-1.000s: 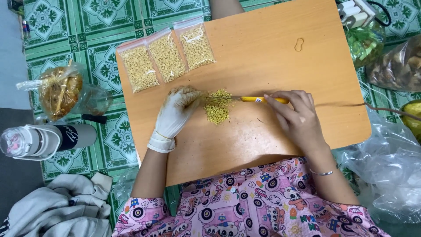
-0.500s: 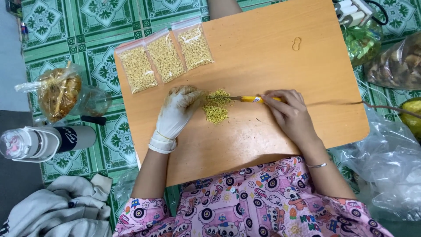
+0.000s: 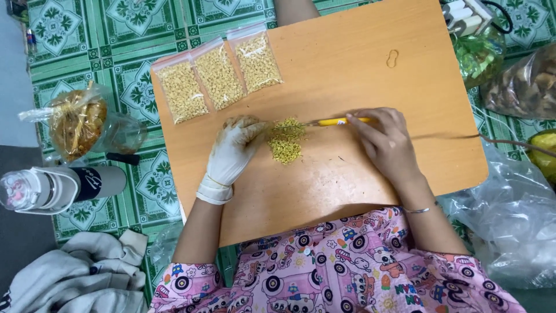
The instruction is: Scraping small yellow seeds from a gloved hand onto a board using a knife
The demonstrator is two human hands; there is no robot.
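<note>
1. Wooden board (image 3: 359,64), tan and bare over most of its face, lies across our lap above the green patterned floor mat (image 3: 87,35); it carries everything in hand.
2. Off the board to our left we note a knotted bag of brown material (image 3: 75,124), a flask on its side (image 3: 58,188) and grey cloth (image 3: 75,278); clear plastic bags (image 3: 509,226) lie to our right.
3. Three clear sealed pouches (image 3: 217,72) of yellow bits lie side by side at the board's upper left, apart from the work.
4. Our left hand (image 3: 234,153), gloved in white, rests fingers-down on the board, its fingertips touching the left edge of the pile. It pins rather than clamps.
5. Our right hand (image 3: 385,139), bare, is closed around the rear of a yellow-handled tool (image 3: 336,122).
6. That tool's long axis runs left to right, its tip pointing at the pile.
7. Loose yellow-green bits (image 3: 285,142) form a small pile mid-board, between both hands, nearer the left.
</note>
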